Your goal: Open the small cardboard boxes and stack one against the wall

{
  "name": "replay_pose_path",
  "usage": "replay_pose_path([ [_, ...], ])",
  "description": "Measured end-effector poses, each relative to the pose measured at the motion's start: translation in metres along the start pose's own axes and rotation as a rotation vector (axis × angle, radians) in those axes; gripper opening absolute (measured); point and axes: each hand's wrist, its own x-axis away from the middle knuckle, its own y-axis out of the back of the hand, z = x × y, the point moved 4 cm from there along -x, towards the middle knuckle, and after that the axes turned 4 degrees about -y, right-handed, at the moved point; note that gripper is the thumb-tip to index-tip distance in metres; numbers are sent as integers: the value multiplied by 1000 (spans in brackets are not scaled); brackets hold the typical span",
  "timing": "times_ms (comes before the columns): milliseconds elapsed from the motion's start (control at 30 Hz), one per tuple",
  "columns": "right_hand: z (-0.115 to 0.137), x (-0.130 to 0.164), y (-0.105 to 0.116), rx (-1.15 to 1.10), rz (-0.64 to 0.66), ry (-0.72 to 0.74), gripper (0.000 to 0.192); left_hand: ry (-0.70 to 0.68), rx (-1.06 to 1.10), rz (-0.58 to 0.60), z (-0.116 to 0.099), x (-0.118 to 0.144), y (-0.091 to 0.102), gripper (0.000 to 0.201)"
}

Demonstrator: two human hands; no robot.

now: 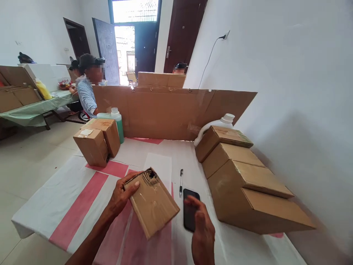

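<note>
My left hand [121,197] grips a small taped cardboard box [153,204] by its left edge and holds it tilted above the table. The box's top corner looks torn. My right hand [202,230] hovers with fingers apart over a black phone [189,215] that lies flat on the table, just right of the box. A pen [181,182] lies beyond the phone, beside a white sheet of paper [160,165].
The table has a white and red cloth [68,198]. Several stacked cardboard boxes [242,184] stand at the right, two boxes [97,141] at the left, with a green bottle [118,125] and a white jug [220,123]. A cardboard screen [171,110] closes the back. People sit beyond it.
</note>
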Motion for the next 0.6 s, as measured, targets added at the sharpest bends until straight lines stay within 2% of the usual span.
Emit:
replay_pose_path([
  [33, 12, -6, -4, -17, 27, 12, 68, -7, -3, 40, -1, -1, -5, 47],
  [100, 31, -12, -21, -80, 172, 1, 71, -13, -21, 68, -4, -2, -13, 43],
  [167, 40, -9, -40, -161, 326, -63, 67, 14, -25, -12, -7, -4, -13, 43],
  [233, 44, 1, -55, -211, 411, -94, 62, 73, -5, -83, -11, -2, -10, 46],
  [333, 48, 18, -67, -234, 413, -30, 57, 139, -37, -90, -23, 4, -7, 53],
  [433, 48, 25, -75, -276, 400, 37, 55, 149, -206, -122, -37, 7, -3, 59],
  [533, 39, 8, -71, -291, 366, 72, 56, 146, -322, -107, -42, 5, -6, 52],
  [600, 24, -16, -59, -63, 275, 41, 67, 136, -340, -68, -41, 4, -11, 47],
])
